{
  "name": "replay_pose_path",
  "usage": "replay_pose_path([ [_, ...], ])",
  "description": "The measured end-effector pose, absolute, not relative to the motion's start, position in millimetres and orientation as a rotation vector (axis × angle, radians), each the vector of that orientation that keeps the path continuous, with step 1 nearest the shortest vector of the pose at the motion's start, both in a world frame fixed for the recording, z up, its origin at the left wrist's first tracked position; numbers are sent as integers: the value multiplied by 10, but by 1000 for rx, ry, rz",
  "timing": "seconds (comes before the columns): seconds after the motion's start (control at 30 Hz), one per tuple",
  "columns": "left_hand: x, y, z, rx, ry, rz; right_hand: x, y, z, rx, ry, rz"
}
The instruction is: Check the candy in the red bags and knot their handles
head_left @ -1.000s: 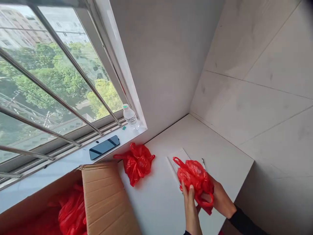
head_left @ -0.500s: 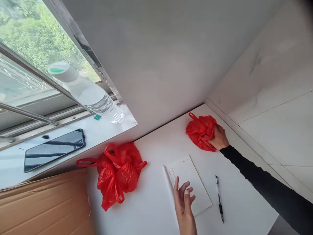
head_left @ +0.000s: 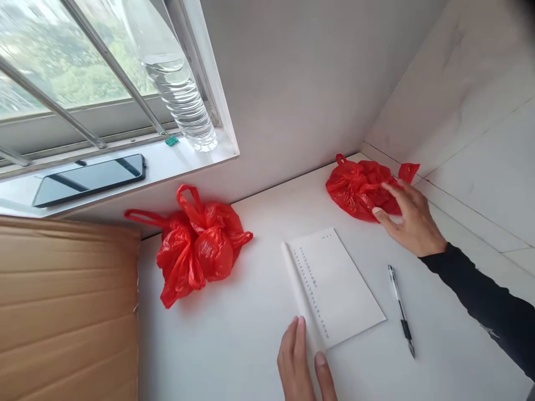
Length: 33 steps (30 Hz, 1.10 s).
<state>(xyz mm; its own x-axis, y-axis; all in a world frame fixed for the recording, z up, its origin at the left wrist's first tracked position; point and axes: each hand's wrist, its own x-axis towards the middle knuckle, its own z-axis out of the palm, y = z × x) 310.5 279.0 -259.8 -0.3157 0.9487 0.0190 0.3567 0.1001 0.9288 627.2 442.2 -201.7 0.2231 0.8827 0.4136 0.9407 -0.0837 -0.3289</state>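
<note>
My right hand [head_left: 412,218] hovers with spread fingers at the edge of a crumpled red plastic bag [head_left: 359,186] lying in the far right corner of the white table [head_left: 234,345]. It looks released; fingertips still brush the bag. My left hand [head_left: 303,365] lies flat at the near edge, its fingers stretched beside the lower corner of a white notepad [head_left: 334,287]. A black pen [head_left: 401,309] lies right of the notepad. Another bundle of red bags [head_left: 196,245] sits by the wall to the left.
A cardboard box flap [head_left: 67,312] fills the lower left. On the window sill [head_left: 179,159] lie a black phone [head_left: 90,178] and a clear water bottle [head_left: 178,92] behind metal window bars. White walls close the corner at right.
My right hand carried the red bag from near my body to the far right corner and opened off it. My left hand let go and came down beside the notepad. The view moved closer.
</note>
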Motion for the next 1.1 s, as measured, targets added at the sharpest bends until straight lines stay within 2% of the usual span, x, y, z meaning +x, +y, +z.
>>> replay_pose_path([
  [0.17, 3212, 2495, -2593, 1829, 1665, 985, 6044, 3388, -2392, -1857, -1742, 96],
  [0.3, 3237, 2244, -2518, 1913, 1718, 953, 6012, 2501, -2636, -1847, -1722, 187],
  [0.43, 3291, 1962, -2519, 1963, 1783, 931, 6016, 1986, -2870, -1818, -1681, 229],
  [0.8, 3225, 1998, -2434, 2075, 1758, 784, 6043, 1976, -3149, -1785, -1660, 108],
  [1.1, 2639, 1378, -2581, 2161, 1755, 723, 6061, 2030, -3164, -1768, -1625, 34],
])
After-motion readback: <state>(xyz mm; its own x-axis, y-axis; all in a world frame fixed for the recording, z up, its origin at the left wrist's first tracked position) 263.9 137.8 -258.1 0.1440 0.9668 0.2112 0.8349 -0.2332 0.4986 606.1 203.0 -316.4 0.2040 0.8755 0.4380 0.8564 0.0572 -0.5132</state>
